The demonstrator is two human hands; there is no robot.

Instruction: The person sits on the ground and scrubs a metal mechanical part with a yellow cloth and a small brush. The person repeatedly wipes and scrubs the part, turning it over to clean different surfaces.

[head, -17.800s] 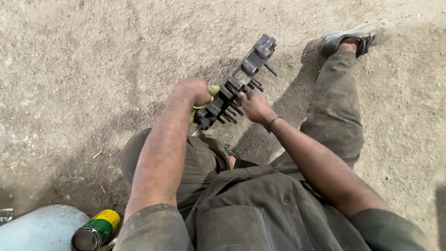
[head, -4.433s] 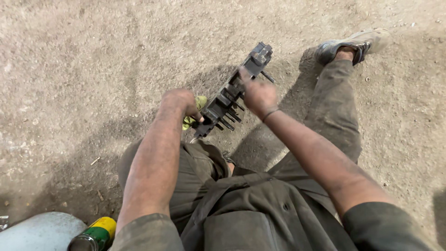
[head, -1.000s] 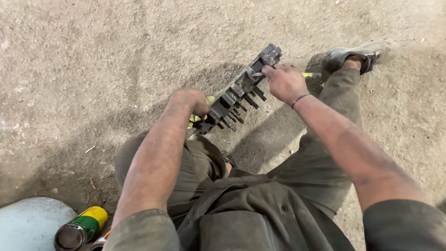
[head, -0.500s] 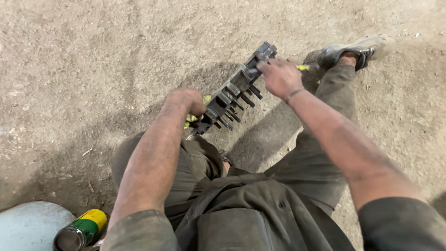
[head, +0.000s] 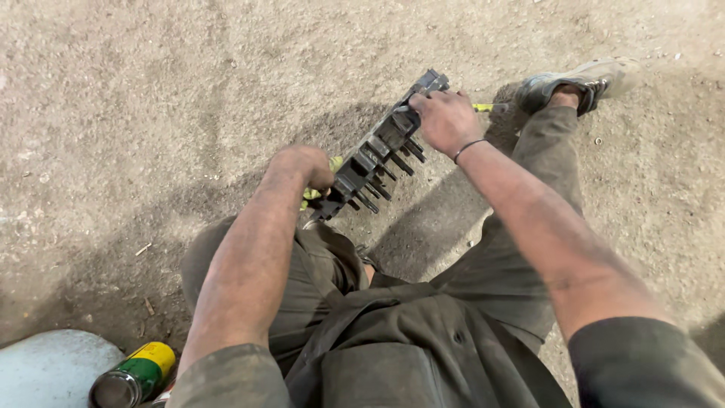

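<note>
I sit on gritty ground with a long dark metal part [head: 377, 147] lying slantwise over my left knee; several short pins stick out of its lower side. My left hand [head: 306, 166] is closed at its near end, where a bit of yellow-green handle [head: 311, 195] peeks out beside the fingers. My right hand [head: 445, 121] grips the part near its far end. A thin yellow-green tool tip [head: 483, 107] shows just past the right hand, toward my shoe.
My right leg stretches out to a grey shoe [head: 585, 79] at the upper right. A green and yellow spray can [head: 136, 374] lies at the lower left beside a pale rounded object [head: 53, 370]. Bare dirt surrounds me.
My right hand has slid back from the far tip of the part to grip it slightly lower. The left hand stays closed at the near end.
</note>
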